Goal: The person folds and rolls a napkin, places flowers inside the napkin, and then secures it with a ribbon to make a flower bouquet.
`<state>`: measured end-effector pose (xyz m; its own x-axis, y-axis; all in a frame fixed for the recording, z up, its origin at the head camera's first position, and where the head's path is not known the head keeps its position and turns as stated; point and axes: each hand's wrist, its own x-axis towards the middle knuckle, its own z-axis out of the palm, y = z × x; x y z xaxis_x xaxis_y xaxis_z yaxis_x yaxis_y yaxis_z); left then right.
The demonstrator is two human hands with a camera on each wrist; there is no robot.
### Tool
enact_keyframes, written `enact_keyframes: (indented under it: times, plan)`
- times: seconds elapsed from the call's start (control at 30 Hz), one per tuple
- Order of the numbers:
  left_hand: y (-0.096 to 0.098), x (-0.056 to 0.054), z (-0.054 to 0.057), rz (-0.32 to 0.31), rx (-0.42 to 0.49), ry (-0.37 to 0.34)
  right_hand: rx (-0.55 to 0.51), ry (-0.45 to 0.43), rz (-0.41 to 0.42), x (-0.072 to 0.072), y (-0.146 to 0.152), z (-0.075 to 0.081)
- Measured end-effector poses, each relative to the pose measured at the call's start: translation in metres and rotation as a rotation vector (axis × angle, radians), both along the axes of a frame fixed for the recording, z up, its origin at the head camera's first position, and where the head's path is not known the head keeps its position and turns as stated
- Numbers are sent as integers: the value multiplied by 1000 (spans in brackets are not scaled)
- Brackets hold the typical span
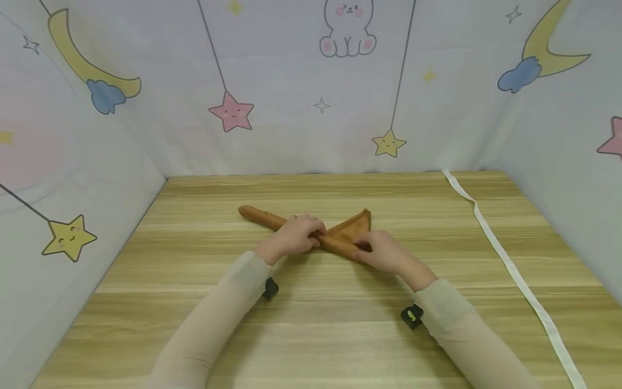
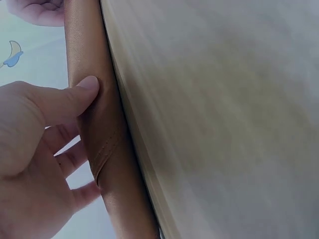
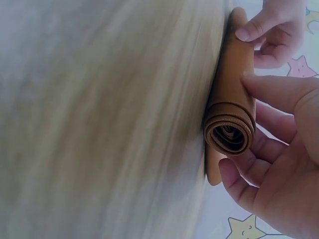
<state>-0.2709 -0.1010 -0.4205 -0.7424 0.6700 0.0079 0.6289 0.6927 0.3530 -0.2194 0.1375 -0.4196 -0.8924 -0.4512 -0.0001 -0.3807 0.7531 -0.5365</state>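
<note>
A brown cloth (image 1: 262, 216) with a slight sheen lies rolled into a slanting tube on the table, one triangular corner still flat behind its right half. Around the middle of the roll, my left hand (image 1: 295, 235) has its thumb on the near side and its fingers behind. My right hand (image 1: 384, 251) holds the roll close to its right end, thumb in front. Spiral layers show at that end of the cloth (image 3: 230, 130) in the right wrist view. A stitched hem crosses the cloth (image 2: 107, 149) just below the thumb in the left wrist view.
A long white ribbon (image 1: 505, 259) runs down the right side of the wood-grain table (image 1: 320, 346), with one twist near its far end. Printed fabric walls (image 1: 301, 146) enclose the table at the back and both sides.
</note>
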Motion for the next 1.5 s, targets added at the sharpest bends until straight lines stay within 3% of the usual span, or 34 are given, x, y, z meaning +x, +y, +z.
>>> enact_keyframes:
  times: [0.23, 0.43, 0.67, 0.93, 1.13, 1.4, 1.5]
  plan:
    - [-2, -3, -2, -29, 110, -97, -44, -26, -9, 3, -2, 0]
    - [-4, -6, -5, -5, 156, -209, -104, -69, 0, 3, 1, -3]
    - [-7, -5, -6, 31, 290, -370, -166, -161, -24, -1, 5, -6]
    - [-4, -5, -7, -48, 225, -324, -167, -190, -53, -1, 6, -3]
    - [-1, -8, -6, -19, 209, -332, -191, -203, -86, 0, 6, -5]
    - [4, -14, -3, 9, 174, -383, -137, -122, -56, 2, 4, -4]
    - [6, -13, -3, 2, 155, -363, -114, -83, -40, 2, 4, -4]
